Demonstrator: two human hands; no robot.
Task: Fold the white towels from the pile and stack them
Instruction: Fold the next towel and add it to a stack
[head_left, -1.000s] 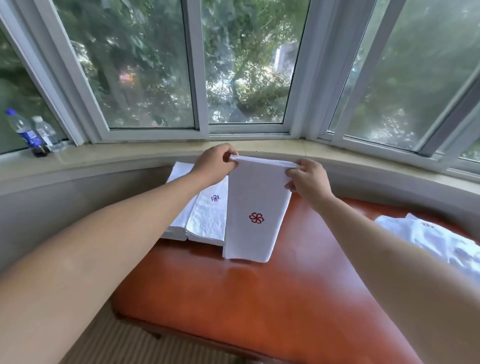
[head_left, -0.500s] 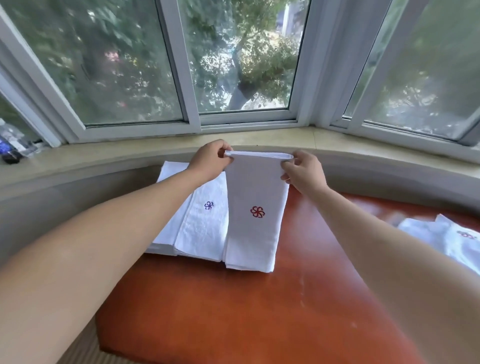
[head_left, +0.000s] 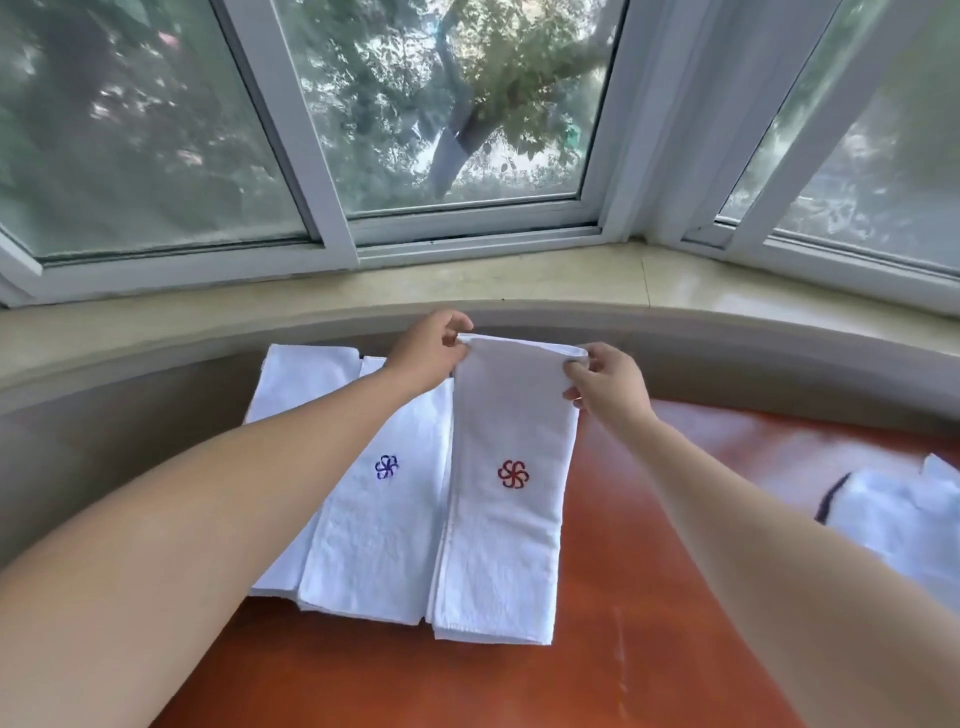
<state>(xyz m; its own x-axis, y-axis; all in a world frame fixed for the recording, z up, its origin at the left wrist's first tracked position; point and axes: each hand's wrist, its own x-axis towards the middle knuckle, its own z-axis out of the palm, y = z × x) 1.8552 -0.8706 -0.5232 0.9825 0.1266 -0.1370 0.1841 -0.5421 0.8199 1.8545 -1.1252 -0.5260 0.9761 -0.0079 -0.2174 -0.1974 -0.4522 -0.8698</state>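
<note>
A folded white towel with a red flower mark (head_left: 506, 519) lies lengthwise on the wooden table (head_left: 649, 597). My left hand (head_left: 428, 351) pinches its far left corner and my right hand (head_left: 605, 387) pinches its far right corner. Its near end rests flat on the table. Directly to its left lies a stack of folded white towels (head_left: 374, 530); the top one carries a blue flower mark. The pile of unfolded white towels (head_left: 904, 514) sits at the right edge of the table, partly cut off by the frame.
A stone window sill (head_left: 519, 283) curves behind the table, with white-framed windows above it. The table's near left edge drops to a carpeted floor.
The red-marked towel has been lowered from hanging to lying flat beside the stack. My hands moved down and away with its far edge. The view tilted downward.
</note>
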